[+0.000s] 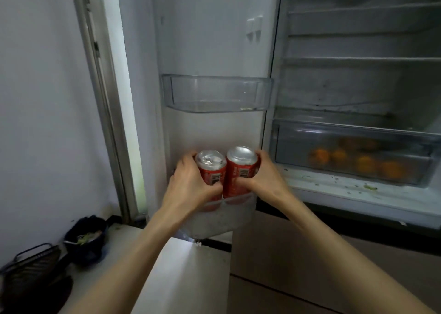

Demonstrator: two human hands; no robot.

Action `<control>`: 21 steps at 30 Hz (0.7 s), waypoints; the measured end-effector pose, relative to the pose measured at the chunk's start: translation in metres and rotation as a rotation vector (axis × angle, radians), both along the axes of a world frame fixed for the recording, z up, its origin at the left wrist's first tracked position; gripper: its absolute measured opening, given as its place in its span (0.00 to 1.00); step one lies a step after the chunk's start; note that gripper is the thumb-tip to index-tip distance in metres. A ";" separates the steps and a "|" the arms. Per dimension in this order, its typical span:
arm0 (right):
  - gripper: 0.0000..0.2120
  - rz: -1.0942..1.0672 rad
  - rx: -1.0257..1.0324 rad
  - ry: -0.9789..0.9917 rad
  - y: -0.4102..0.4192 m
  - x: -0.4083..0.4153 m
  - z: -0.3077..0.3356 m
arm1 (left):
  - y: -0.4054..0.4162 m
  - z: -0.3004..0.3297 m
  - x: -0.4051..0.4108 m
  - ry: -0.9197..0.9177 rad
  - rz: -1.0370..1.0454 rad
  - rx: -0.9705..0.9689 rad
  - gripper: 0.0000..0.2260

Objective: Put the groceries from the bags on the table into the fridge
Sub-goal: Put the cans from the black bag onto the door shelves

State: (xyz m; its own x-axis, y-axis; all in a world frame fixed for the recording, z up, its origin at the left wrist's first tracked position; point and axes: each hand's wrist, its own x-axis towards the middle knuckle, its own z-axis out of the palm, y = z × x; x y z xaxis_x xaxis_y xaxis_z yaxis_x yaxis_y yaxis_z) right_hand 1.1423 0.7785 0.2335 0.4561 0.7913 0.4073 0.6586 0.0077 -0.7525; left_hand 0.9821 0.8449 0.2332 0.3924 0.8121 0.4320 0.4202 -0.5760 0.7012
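Observation:
Two red drink cans with silver tops stand side by side in the lower clear bin [236, 206] of the open fridge door. My left hand [191, 182] grips the left can [212, 168], fingers curled round its far side. The right can [241, 168] is gripped by my right hand [265, 177] in the same way. The cans' lower parts sit behind the bin's front wall. No grocery bags or table are in view.
An empty clear door bin [217, 94] hangs above the cans. Inside the fridge, glass shelves [362, 60] are bare and a clear drawer [353, 151] holds several oranges. A dark bowl [86, 239] and a black wire rack [31, 263] sit on the counter at lower left.

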 end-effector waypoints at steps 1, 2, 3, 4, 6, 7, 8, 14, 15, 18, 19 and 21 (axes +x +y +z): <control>0.21 -0.004 -0.010 -0.042 0.000 0.001 0.000 | 0.000 0.000 0.000 0.022 0.019 -0.009 0.33; 0.20 -0.006 -0.028 -0.079 0.001 0.001 -0.001 | -0.002 0.001 0.000 0.045 0.036 -0.015 0.33; 0.20 -0.010 -0.051 -0.112 0.001 0.001 -0.001 | -0.004 0.002 0.000 0.068 0.045 -0.020 0.33; 0.21 -0.016 -0.078 -0.134 0.002 0.001 -0.002 | -0.005 0.003 0.000 0.091 0.057 -0.025 0.33; 0.29 -0.021 -0.114 -0.154 0.006 0.005 -0.004 | -0.006 0.004 0.001 0.153 0.088 -0.041 0.30; 0.31 -0.015 -0.124 -0.166 0.007 0.007 -0.005 | -0.006 0.004 0.001 0.190 0.102 -0.046 0.29; 0.31 -0.001 -0.136 -0.171 0.006 0.009 -0.005 | -0.006 0.005 0.002 0.218 0.105 -0.046 0.27; 0.22 0.087 -0.133 -0.265 0.004 0.011 -0.009 | -0.001 0.007 0.005 0.320 0.093 -0.042 0.15; 0.22 0.094 -0.133 -0.270 0.004 0.011 -0.009 | 0.002 0.005 0.006 0.331 0.110 -0.033 0.20; 0.23 0.086 -0.118 -0.264 0.001 0.013 -0.009 | 0.003 -0.003 0.008 0.329 0.155 0.041 0.26; 0.22 0.079 -0.107 -0.265 0.000 0.014 -0.008 | -0.001 -0.004 0.008 0.322 0.174 0.055 0.24; 0.21 0.075 -0.079 -0.249 -0.002 0.014 -0.010 | -0.007 -0.005 0.008 0.297 0.191 0.104 0.21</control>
